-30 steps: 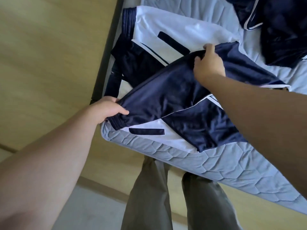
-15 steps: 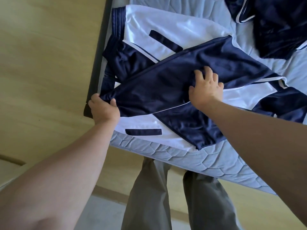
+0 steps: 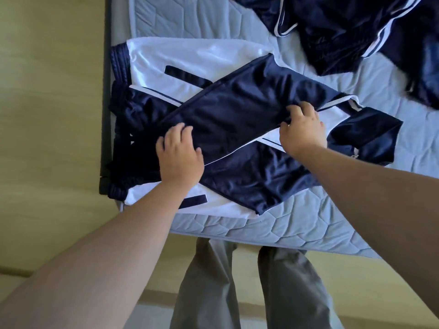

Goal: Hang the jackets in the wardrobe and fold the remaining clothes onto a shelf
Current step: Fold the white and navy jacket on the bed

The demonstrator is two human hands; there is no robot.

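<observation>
- Since 0.5 s ago the left hand [image 3: 179, 155] has left the cuff at the mattress edge and moved inward onto the folded navy sleeve [image 3: 237, 108]. The right hand [image 3: 303, 129] has slid toward the sleeve's shoulder end.
- Left hand: fingers spread and nearly flat, pressing the sleeve down.
- Right hand: fingers and thumb curled, pinching the sleeve's lower edge.
- The navy-and-white jacket [image 3: 190, 58] lies flat on the quilted mattress [image 3: 297, 231], with the sleeve crossed diagonally over its front.
- 1 heap of navy clothes [image 3: 344, 39] lies at the mattress's far right, apart from the jacket.
</observation>
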